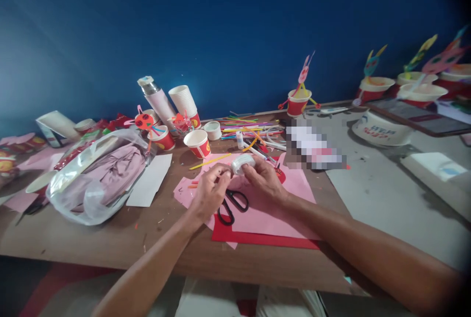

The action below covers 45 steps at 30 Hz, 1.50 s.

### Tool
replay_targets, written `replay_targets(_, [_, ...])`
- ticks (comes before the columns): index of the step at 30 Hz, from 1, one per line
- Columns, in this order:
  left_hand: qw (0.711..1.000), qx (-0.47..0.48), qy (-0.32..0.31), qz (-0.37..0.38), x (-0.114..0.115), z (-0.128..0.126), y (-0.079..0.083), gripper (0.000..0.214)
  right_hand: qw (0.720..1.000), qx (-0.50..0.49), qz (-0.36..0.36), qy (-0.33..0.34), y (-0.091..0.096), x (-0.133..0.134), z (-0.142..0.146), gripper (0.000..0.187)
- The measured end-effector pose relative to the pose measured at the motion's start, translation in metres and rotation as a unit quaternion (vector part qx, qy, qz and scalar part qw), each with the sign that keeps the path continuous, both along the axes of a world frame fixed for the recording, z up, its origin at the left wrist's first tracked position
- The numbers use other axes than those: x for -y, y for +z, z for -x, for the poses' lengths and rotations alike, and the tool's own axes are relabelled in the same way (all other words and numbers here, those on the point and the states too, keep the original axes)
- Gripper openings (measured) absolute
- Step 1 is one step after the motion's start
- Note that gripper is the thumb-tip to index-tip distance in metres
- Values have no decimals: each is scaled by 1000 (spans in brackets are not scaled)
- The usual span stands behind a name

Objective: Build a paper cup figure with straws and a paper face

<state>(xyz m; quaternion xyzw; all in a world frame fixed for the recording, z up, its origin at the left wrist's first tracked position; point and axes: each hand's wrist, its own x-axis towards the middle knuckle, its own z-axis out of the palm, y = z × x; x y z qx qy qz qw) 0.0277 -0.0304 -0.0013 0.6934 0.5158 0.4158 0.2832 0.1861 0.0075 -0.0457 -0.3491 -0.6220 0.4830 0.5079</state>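
Both hands meet over pink paper sheets [279, 209] on a wooden table [110, 238]. My right hand [263, 179] grips a white tape roll [243, 163] from the right side. My left hand [209, 192] pinches at the roll's left edge with thumb and forefinger. Black-handled scissors [231, 206] lie on the pink paper just under the hands. A red sheet [257, 237] sticks out beneath the pink one.
Red-and-white paper cups [197, 143] and a pile of coloured straws [250, 130] stand behind the hands. A clear plastic bag [99, 174] lies at the left. A cup figure [299, 101] stands by the blue wall. More decorated cups [419, 92] sit far right.
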Motion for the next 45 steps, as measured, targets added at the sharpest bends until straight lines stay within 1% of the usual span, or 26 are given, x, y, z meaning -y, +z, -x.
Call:
replay_targets(2, [993,103,27,61,-6,-2,1,14,1000,12,-3,-1,1,1,0,14])
replay_targets(3, [985,146,30,87,-7,-2,2,14,1000,24,-4,-2,1,3,0,13])
replay_targets(4, [976,184,25,110,-8,-1,1,15,999,36,-5,0,1,4,1,12])
replay_targets(6, [959,238,-5,155,-7,4,0,23,998,55,-9,12,0,8,2,12])
replay_targets(8, [944,255,-48,204,-4,9,0,29,997,70,-15,29,0,12,3,12])
replay_targets(10, [934,249,-79,243,-1,13,0,31,995,87,-24,38,1,15,4,12])
replay_targets(15, [923,241,-96,286,2,15,5,25,992,103,-51,57,2,18,3,15])
replay_targets(17, [918,248,-101,294,2,15,6,24,990,107,-60,71,3,20,1,21])
replay_targets(19, [915,258,-101,294,2,15,6,24,985,126,-85,79,4,21,-1,33])
replay_targets(21, [916,259,-95,293,2,16,4,24,973,172,-137,72,6,21,-3,42])
replay_targets(22, [917,254,-91,294,2,16,3,24,963,205,-165,64,7,21,-5,43])
replay_targets(25, [917,239,-83,307,2,17,-2,22,928,298,-221,27,7,21,-7,35])
replay_targets(27, [912,246,-92,315,2,18,-5,21,911,326,-251,13,5,20,-7,26])
replay_targets(28, [908,253,-101,317,2,19,-6,21,908,325,-263,11,4,20,-7,24])
replay_targets(30, [903,272,-116,311,2,19,-6,20,917,298,-262,20,2,19,-7,21])
replay_targets(33, [902,291,-111,298,2,19,-3,18,951,231,-203,40,0,17,-8,20])
replay_targets(36, [900,299,-105,298,3,17,1,18,965,190,-173,55,1,18,-8,19])
replay_targets(40, [907,284,-115,288,5,16,1,17,961,197,-187,55,1,21,-8,19])
replay_targets(45, [932,230,-119,255,4,18,-3,14,942,248,-226,25,-2,22,-5,16])
